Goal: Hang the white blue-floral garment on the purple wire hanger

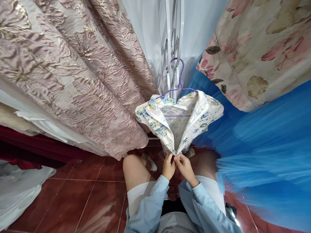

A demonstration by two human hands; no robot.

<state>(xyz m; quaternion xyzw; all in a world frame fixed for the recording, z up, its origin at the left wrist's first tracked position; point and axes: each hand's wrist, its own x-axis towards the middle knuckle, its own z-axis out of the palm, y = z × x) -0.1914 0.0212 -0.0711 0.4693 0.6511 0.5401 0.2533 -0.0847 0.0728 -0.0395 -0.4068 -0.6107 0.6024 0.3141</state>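
A white floral dress or shirt (155,126) with blue and yellow flowers hangs on a purple hanger (180,77), its collar and front spread apart. Down at the lower point of the neck opening, my left hand (169,166) pinches one front edge of the garment. My right hand (185,165) pinches the other edge right beside it, the two hands nearly touching. Whatever small fastener may lie between the fingertips is too small to make out. The garment's lower part is mostly hidden behind my hands and knees.
Pink-gold brocade fabric (80,71) hangs at left, blue tulle (262,145) and a floral cloth (257,55) at right. White metal bars (168,38) hold the hanger. White fabric (21,194) trails on the red tiled floor (85,197). A dark shiny object (231,212) lies by my right thigh.
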